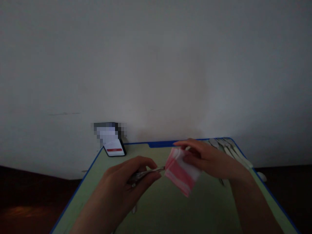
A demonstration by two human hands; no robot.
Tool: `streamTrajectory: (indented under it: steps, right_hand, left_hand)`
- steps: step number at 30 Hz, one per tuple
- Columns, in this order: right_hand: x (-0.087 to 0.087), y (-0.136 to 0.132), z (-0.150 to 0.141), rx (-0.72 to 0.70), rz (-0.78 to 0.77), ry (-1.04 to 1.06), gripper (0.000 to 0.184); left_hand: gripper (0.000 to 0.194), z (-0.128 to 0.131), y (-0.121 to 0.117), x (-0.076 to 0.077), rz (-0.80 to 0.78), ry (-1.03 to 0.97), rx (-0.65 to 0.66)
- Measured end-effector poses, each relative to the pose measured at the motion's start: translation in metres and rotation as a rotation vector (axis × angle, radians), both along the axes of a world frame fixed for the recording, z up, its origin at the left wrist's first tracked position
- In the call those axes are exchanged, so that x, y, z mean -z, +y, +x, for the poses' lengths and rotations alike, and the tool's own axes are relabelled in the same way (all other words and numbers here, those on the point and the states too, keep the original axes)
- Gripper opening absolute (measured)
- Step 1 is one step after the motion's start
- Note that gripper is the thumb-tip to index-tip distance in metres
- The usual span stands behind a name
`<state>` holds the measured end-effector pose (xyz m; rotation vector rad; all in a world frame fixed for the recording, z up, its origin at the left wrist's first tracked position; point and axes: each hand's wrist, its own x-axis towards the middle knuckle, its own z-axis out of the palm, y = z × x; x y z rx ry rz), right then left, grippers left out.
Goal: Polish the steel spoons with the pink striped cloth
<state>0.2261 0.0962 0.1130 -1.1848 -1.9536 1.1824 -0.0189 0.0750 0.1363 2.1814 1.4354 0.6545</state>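
Observation:
My left hand (pixel 131 182) is closed around a slim metal piece of cutlery (pixel 156 169), pinched between thumb and fingers and pointing right. Its far end meets a folded pink and white cloth (pixel 182 170), so I cannot tell its kind. The cloth is gripped by my right hand (pixel 202 157), with the fingers behind its upper edge and the thumb across its front. Both hands are raised over a green table (pixel 156 208) with a blue rim.
Several spoons and other cutlery (pixel 229 149) lie side by side at the table's far right corner. A phone (pixel 114 143) leans against the wall (pixel 156 71) at the far left. A thin dark utensil tip (pixel 221 182) shows below my right wrist. A small white object (pixel 262 176) sits beyond the right edge.

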Motion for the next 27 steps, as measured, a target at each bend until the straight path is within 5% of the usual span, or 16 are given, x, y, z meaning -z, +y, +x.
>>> streamTrajectory:
  steps: [5, 12, 18, 27]
  right_hand:
    - [-0.01, -0.003, 0.01, 0.184, 0.103, 0.013, 0.02]
    - [-0.02, -0.016, 0.011, 0.031, 0.154, -0.112, 0.028]
    - [-0.018, -0.015, -0.002, 0.057, 0.112, -0.222, 0.028]
    - [-0.014, -0.013, 0.001, 0.001, -0.053, -0.087, 0.021]
  left_hand:
    - [0.022, 0.001, 0.002, 0.0, -0.032, 0.014, 0.039]
    - [0.018, 0.001, 0.001, -0.001, 0.043, -0.081, -0.003]
    - [0.012, -0.001, 0.002, -0.005, 0.138, -0.128, 0.043]
    - [0.012, 0.005, -0.002, -0.008, 0.125, -0.206, 0.058]
